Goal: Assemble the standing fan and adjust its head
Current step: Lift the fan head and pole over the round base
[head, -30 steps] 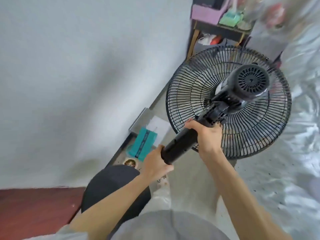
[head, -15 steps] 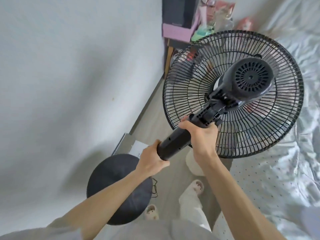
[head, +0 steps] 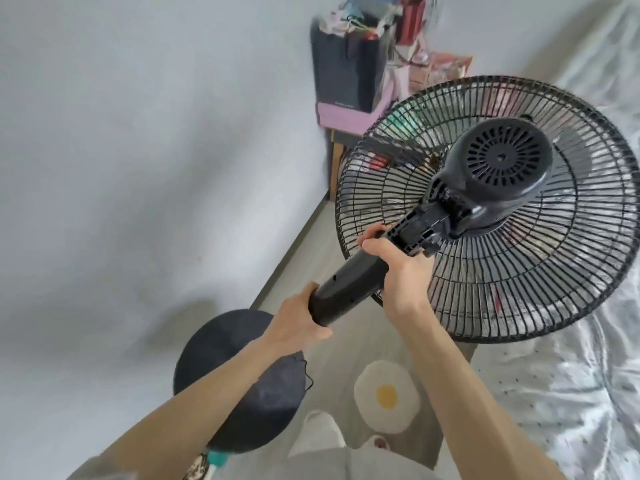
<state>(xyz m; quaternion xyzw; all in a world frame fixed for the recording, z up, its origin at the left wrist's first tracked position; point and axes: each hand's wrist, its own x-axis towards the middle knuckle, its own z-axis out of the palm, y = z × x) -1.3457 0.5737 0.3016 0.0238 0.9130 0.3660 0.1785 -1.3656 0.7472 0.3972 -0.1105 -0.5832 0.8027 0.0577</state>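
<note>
I hold a black fan in the air, seen from behind. Its round wire cage [head: 485, 299] fills the right half of the view, with the vented motor housing [head: 502, 164] in the middle. A thick black neck tube [head: 349, 282] slants down-left from the motor. My left hand [head: 298, 323] grips the tube's lower end. My right hand [head: 394, 268] grips it higher up, just below the ribbed joint [head: 419, 233]. The round black base [head: 242, 386] lies flat on the floor below my left arm, apart from the tube.
A grey wall runs along the left. Behind the fan stands a small table stacked with a pink box [head: 343, 116] and bags [head: 346, 67]. A bed with a silvery cover [head: 561, 393] is on the right. A fried-egg rug [head: 384, 396] lies by my feet.
The fan head has risen and now sits higher over the bed's edge. My view has tilted up, showing more of the table, the egg rug and the base. Both hands keep their grip.
</note>
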